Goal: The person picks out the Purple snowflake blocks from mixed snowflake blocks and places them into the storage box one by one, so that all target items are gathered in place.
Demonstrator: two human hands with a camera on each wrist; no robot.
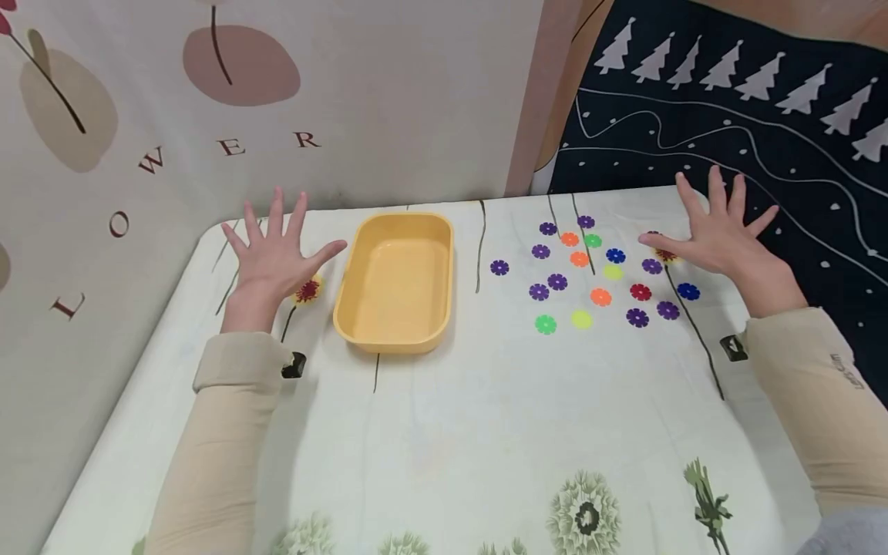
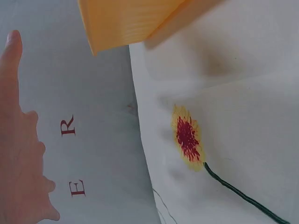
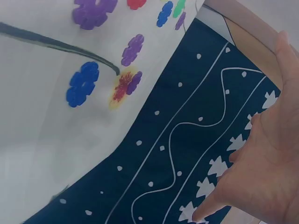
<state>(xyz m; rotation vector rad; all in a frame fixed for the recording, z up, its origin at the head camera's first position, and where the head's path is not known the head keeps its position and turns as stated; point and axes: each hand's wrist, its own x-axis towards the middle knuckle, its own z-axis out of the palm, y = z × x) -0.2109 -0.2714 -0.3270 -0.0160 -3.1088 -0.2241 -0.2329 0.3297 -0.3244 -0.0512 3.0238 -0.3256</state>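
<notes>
The left hand (image 2: 19, 154) is apart from the yellow tray (image 2: 122, 23) and printed flower (image 2: 188, 137).

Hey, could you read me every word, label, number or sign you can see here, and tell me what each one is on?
"L O W E R": spaced letters curving across the pale backdrop; the left wrist view repeats "E" and "R" sideways.
Small dark print on the right sleeve: too small and blurred to read.
None readable on the yellow tray or flower-shaped discs.
</notes>
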